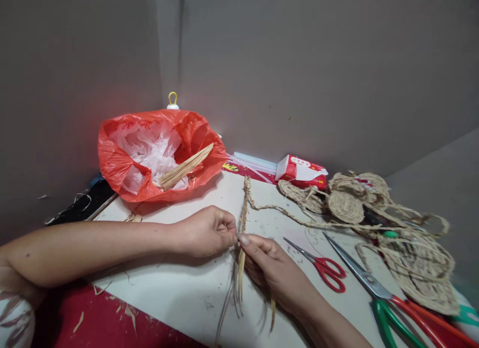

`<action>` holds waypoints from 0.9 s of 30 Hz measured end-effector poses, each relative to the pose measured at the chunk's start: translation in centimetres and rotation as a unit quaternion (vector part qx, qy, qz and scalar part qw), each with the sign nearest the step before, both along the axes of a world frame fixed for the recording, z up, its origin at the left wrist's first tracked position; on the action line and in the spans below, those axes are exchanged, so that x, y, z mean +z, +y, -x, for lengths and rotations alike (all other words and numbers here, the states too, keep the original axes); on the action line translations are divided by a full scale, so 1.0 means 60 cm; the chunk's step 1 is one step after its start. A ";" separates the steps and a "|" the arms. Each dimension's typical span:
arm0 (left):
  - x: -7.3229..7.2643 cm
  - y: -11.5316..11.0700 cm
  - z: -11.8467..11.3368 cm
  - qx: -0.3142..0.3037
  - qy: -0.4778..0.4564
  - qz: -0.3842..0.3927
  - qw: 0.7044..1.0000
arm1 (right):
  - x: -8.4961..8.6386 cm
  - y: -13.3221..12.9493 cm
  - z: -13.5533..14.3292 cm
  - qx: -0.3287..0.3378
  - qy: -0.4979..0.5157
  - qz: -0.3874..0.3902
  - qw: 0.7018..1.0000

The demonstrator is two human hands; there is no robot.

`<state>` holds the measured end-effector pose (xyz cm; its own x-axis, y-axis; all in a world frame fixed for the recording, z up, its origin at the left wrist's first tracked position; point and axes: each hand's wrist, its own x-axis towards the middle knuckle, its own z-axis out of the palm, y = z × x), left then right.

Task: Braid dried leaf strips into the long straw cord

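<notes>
A narrow straw braid [244, 208] runs down the middle of the white tabletop, its lower end splitting into loose strands [240, 283]. My right hand [270, 268] pinches the braid between thumb and fingers just above those strands. From the left, my left hand [209, 233] meets it with curled, closed fingers at the braid's left edge; the exact strand in its fingertips is hidden. A thinner plaited cord [284, 208] leads from the top of the braid toward the right. Another straw end [273, 308] hangs below my right hand.
Small red-handled scissors [322, 265] and large shears [368, 280] lie to the right. Behind them are coiled straw pieces [346, 203] and a tissue pack [301, 171]. A red plastic bag [123, 175] with a dry husk [187, 167] stands back left. Grey walls close off the back.
</notes>
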<state>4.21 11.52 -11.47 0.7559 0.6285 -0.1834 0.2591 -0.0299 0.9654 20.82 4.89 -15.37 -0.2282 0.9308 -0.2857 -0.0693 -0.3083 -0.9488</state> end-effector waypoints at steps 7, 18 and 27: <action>0.006 -0.002 -0.002 0.019 0.012 0.016 1.000 | 0.009 -0.003 0.007 -0.020 0.061 0.062 0.996; 0.016 -0.002 -0.007 0.026 0.033 0.011 0.999 | 0.011 -0.006 0.015 -0.047 0.150 0.120 0.980; 0.022 0.005 -0.003 0.018 0.094 -0.027 0.995 | 0.008 -0.008 0.021 -0.057 0.089 0.099 0.989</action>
